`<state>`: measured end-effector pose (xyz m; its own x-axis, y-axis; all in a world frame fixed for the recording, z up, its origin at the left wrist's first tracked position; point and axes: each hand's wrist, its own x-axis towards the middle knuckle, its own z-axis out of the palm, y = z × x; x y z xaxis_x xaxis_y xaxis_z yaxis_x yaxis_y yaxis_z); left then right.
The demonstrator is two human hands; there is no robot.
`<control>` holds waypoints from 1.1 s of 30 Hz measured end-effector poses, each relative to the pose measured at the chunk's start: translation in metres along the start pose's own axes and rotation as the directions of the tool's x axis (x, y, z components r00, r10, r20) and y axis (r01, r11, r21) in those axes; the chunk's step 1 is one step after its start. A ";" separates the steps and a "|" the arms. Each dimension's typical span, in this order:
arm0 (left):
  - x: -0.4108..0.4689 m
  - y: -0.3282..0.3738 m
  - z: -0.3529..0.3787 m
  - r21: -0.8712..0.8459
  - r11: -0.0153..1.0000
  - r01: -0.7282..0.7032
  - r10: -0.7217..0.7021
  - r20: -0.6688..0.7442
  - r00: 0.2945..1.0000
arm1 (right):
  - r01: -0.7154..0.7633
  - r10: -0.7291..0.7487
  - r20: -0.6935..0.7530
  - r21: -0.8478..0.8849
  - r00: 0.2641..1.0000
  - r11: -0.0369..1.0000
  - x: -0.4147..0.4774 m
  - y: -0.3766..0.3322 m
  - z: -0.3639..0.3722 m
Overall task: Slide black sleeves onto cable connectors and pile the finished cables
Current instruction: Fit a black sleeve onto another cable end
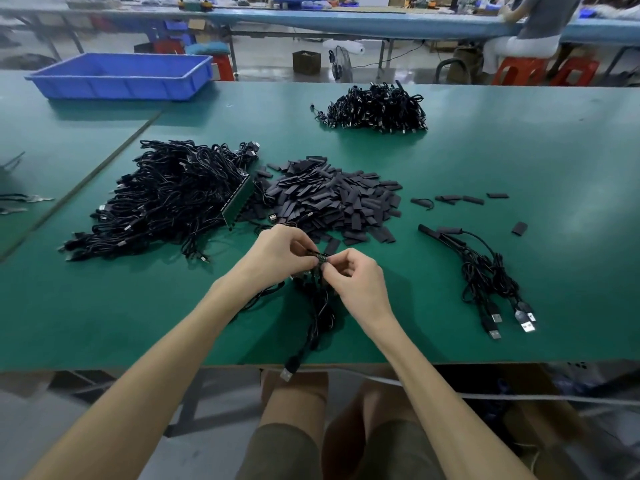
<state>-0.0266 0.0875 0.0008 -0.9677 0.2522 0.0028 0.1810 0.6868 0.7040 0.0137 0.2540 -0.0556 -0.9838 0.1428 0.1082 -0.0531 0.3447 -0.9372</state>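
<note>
My left hand (282, 252) and my right hand (353, 277) meet over the near middle of the green table (519, 161). Both pinch one cable's small connector (318, 255), with a black sleeve (331, 247) at the right fingertips. That cable (317, 317) hangs down, its USB plug (289, 370) over the table's front edge. A heap of loose black sleeves (329, 199) lies just beyond my hands. To the left is a big tangle of black cables (166, 195). A small pile of sleeved cables (485, 271) lies to the right.
Another cable heap (377, 107) sits farther back. A blue plastic bin (121, 76) stands at the far left corner. A few stray sleeves (460, 199) lie right of the sleeve heap. A person (533, 32) sits at a far bench on red stools.
</note>
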 end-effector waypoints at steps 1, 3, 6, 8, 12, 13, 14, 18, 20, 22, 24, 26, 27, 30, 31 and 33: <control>0.000 0.000 0.000 0.000 1.000 -0.004 0.004 -0.004 1.000 | -0.006 0.006 -0.004 -0.008 1.000 1.000 0.000 0.000 0.000; 0.000 0.001 0.001 0.012 1.000 -0.016 0.016 -0.014 1.000 | -0.011 0.010 -0.010 -0.032 1.000 0.999 0.000 -0.001 0.000; 0.000 0.003 0.003 0.015 1.000 -0.025 0.025 -0.032 0.999 | -0.025 0.024 -0.010 -0.046 1.000 0.999 0.000 -0.001 0.000; -0.001 0.004 0.005 -0.001 1.000 -0.015 0.015 -0.046 0.999 | -0.030 0.030 -0.008 -0.039 1.000 0.999 0.001 0.000 0.000; -0.002 0.005 0.015 -0.010 1.000 0.000 -0.001 -0.099 0.995 | -0.024 0.023 -0.021 -0.049 1.000 0.999 0.001 0.000 0.000; -0.003 0.005 0.018 -0.004 1.000 0.002 -0.002 -0.116 0.993 | -0.020 0.019 -0.028 -0.057 0.999 0.998 0.001 0.000 0.001; -0.003 0.005 0.019 0.002 1.000 0.003 -0.003 -0.129 0.992 | -0.016 0.014 -0.034 -0.058 0.999 0.998 0.001 0.000 0.001; 0.000 -0.004 0.011 0.062 0.998 0.021 -0.011 -0.151 0.988 | -0.016 0.016 -0.042 0.019 0.999 1.000 -0.001 0.000 0.000; 0.000 -0.012 -0.001 0.110 0.993 0.044 -0.023 -0.186 0.982 | -0.017 0.021 -0.040 0.095 0.999 0.995 -0.001 0.000 -0.001; -0.002 -0.021 -0.012 0.125 0.989 0.081 -0.051 -0.229 0.972 | -0.031 0.043 -0.054 0.206 0.998 0.978 -0.001 -0.001 -0.001; -0.007 -0.029 -0.020 0.185 0.973 0.136 -0.086 -0.256 0.963 | -0.057 0.085 -0.062 0.362 0.994 0.930 -0.001 -0.004 -0.002; -0.012 -0.035 -0.020 0.372 0.913 0.166 -0.049 -0.304 0.952 | -0.067 0.093 -0.034 0.455 0.995 0.888 -0.002 -0.005 -0.005; -0.015 -0.036 -0.018 0.458 0.875 0.154 0.008 -0.332 0.943 | -0.067 0.086 -0.022 0.450 0.996 0.890 -0.002 -0.005 -0.006; -0.021 -0.028 -0.010 0.464 0.884 -0.059 0.202 -0.265 0.943 | -0.065 0.087 -0.035 0.415 0.996 0.907 -0.001 -0.004 -0.006; -0.023 -0.023 -0.007 0.406 0.902 -0.146 0.224 -0.153 0.962 | -0.061 0.089 -0.048 0.415 0.995 0.908 0.000 -0.003 -0.006; -0.026 -0.020 0.003 0.329 0.920 -0.211 0.197 0.075 0.978 | -0.053 0.090 -0.070 0.415 0.993 0.908 0.001 -0.001 -0.006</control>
<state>-0.0051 0.0689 -0.0156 -0.8972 0.4329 0.0880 0.4282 0.8035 0.4135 0.0138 0.2596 -0.0520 -0.9702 0.2377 0.0464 -0.0671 -0.0794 -0.9946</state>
